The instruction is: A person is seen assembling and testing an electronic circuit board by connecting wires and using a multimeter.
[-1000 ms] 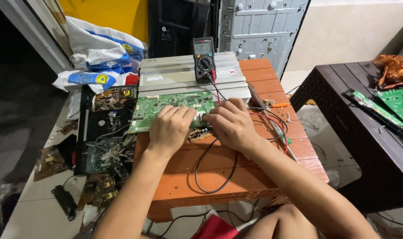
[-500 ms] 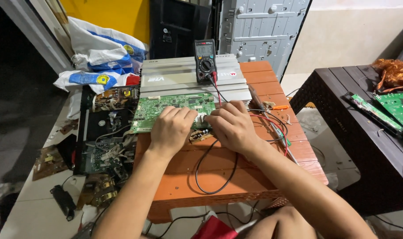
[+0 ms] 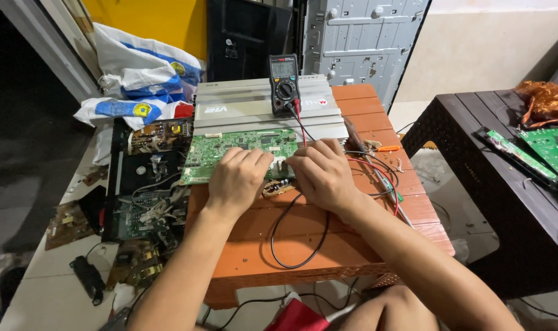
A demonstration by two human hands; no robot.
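Observation:
A green circuit board (image 3: 230,147) lies on an orange slatted table (image 3: 328,245), in front of a silver amplifier case (image 3: 248,107). My left hand (image 3: 239,178) rests knuckles-up on the board's near right part, fingers curled. My right hand (image 3: 318,171) sits beside it at the board's right edge, fingers bent down; what either hand holds is hidden under the fingers. A black multimeter (image 3: 284,83) stands on the silver case. Its red lead (image 3: 300,125) and a black lead (image 3: 291,239) run toward my hands.
An opened black chassis with boards and wires (image 3: 141,190) lies left of the table. White and blue bags (image 3: 138,79) are piled behind it. A dark table (image 3: 505,184) at right carries green boards (image 3: 545,150). Small tools (image 3: 383,160) lie right of my hands.
Both hands stay on the board in almost the same spot; the view has shifted only slightly.

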